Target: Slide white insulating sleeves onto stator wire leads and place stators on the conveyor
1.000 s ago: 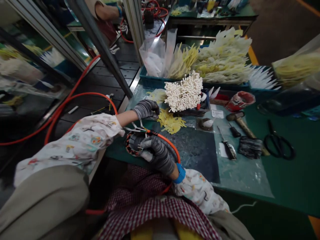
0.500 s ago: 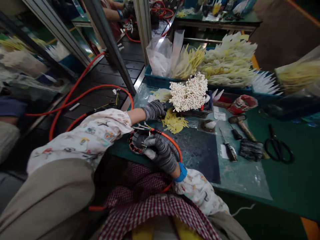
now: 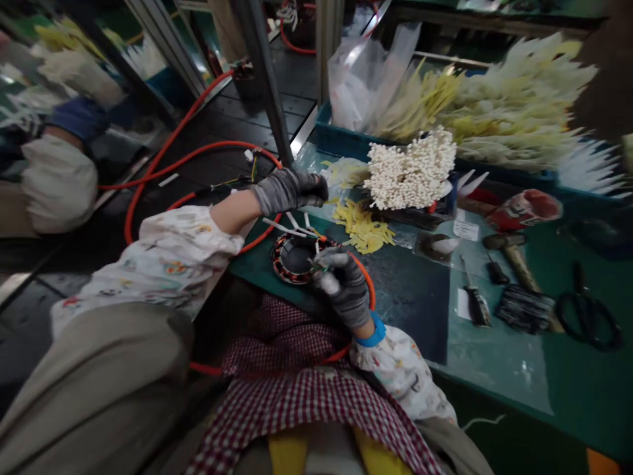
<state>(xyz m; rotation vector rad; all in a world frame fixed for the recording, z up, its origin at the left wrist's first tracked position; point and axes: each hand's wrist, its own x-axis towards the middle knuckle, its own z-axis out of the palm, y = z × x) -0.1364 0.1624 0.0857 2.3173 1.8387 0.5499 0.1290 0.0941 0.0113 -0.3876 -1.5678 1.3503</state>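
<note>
A ring-shaped motor stator [image 3: 281,267] with copper windings lies on the green bench near its front edge. White-sleeved wires [image 3: 285,227] stick out from its far side, and an orange cable [image 3: 368,280] curves away to the right. My right hand [image 3: 343,290], in a grey striped glove, is closed at the stator's right rim, its fingertips pinching a thin wire. Above and beyond the stator hovers my left hand [image 3: 289,189], also gloved, fingers drawn together; what they hold, if anything, is hidden. Just right of it lies a heap of yellow strips [image 3: 363,227].
A bundle of white sleeving tubes [image 3: 413,168] stands behind the strips. Blue bins [image 3: 341,135] hold yellow and white strips at the back. A hammer [image 3: 519,260], screwdriver [image 3: 475,300] and scissors [image 3: 586,310] lie right. A metal post [image 3: 264,79] rises left; a co-worker's gloved hand [image 3: 79,122] is beyond.
My left hand has lifted off the yellow strips and moved left and back toward me. My right hand stays at the stator's rim, pinching. The view has shifted.
</note>
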